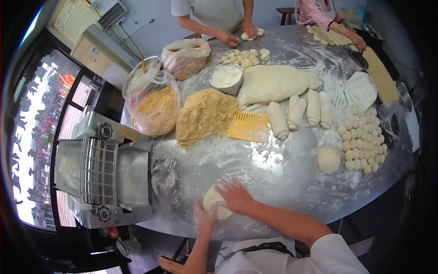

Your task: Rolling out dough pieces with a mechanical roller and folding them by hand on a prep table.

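Observation:
A flat round of pale dough (210, 201) lies on the floured metal table (284, 191) in front of me. My left hand (205, 215) cups its left edge, with the thumb lying over the dough. Across its upper right side rests my right hand (236, 196), flat, fingers spread and dusted with flour; part of the round is hidden under it. Up and to the right sits a smooth dough ball (328, 160). Beside that ball, many small dough balls (362, 144) are packed in a cluster.
At left stands a dough-rolling machine (99, 171). Beyond my hands are a crumbly yellow mound (205, 116), a yellow scraper (249, 126), several dough rolls (278, 120), a large dough slab (277, 84) and a flour bowl (226, 77). Two people work across the table.

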Available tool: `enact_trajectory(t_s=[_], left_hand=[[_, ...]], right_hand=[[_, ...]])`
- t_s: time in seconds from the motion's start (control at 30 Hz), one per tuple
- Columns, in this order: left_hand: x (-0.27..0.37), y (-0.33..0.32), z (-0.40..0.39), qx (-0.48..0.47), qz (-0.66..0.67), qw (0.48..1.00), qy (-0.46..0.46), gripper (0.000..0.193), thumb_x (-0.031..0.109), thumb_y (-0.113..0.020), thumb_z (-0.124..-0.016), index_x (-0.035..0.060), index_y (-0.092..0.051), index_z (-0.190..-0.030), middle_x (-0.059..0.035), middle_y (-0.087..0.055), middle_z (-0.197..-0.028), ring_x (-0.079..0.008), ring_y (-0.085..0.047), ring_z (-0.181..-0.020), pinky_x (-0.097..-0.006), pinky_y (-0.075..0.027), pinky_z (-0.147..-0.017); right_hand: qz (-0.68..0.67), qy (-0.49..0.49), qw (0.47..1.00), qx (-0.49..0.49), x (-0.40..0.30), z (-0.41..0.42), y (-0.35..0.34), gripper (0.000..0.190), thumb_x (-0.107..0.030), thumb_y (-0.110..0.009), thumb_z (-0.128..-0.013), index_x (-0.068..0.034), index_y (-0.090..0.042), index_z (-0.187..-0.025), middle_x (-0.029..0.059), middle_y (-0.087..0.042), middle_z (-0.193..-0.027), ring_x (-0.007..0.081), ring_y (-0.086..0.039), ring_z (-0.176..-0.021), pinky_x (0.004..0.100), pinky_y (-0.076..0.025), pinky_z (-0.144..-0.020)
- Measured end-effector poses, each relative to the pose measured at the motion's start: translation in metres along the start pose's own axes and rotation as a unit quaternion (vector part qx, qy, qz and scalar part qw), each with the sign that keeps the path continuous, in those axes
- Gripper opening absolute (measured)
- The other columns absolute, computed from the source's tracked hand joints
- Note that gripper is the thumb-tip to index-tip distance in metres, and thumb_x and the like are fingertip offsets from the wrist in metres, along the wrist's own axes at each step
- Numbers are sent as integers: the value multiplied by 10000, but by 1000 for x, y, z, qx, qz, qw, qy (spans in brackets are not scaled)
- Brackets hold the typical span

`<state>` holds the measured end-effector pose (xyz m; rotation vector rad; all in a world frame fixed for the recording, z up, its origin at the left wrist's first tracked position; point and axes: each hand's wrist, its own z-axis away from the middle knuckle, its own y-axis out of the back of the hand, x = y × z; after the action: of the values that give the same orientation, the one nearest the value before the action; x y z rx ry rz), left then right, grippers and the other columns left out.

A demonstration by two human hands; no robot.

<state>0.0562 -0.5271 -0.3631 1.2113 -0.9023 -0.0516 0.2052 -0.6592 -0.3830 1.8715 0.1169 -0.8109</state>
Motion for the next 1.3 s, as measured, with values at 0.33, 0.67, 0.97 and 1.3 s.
enact_trajectory(t_s=[0.33, 0.67, 0.97, 1.3], left_hand=[[60, 26, 19, -33, 121, 989, 81, 516, 301, -844, -811, -57, -629, -1116, -140, -701, -942, -179, -657, -895, -333, -526, -788], [137, 248, -63, -27, 312, 949, 27, 425, 115, -829, -818, -21, -612, -1157, -101, -702, -1003, -161, -679, -907, -307, -557, -804], [116, 504, -175, 169, 214, 951, -145, 427, 97, -816, -795, -20, -617, -1154, -121, -699, -990, -182, -689, -898, -312, -564, -803], [-6, 546, -298, 46, 187, 974, -115, 437, 135, -853, -719, -17, -694, -1096, -98, -712, -982, -174, -678, -851, -304, -536, -777]], right_hand=[[-157, -179, 943, 231, 42, 54, 42, 229, -71, -656, -877, -29, -648, -1101, 211, -661, -1131, 421, -620, -1064, 471, -508, -926], [-102, -130, 951, 261, 45, 58, 44, 165, 39, -617, -802, -42, -639, -945, 166, -632, -946, 379, -588, -937, 468, -480, -844], [-85, -139, 948, 272, 38, 50, 36, 84, 29, -602, -794, -30, -619, -852, 165, -612, -874, 378, -567, -901, 472, -453, -823], [31, -141, 942, 304, 55, 61, 16, 159, 68, -596, -742, -13, -618, -878, 134, -595, -859, 316, -583, -880, 426, -468, -816]])
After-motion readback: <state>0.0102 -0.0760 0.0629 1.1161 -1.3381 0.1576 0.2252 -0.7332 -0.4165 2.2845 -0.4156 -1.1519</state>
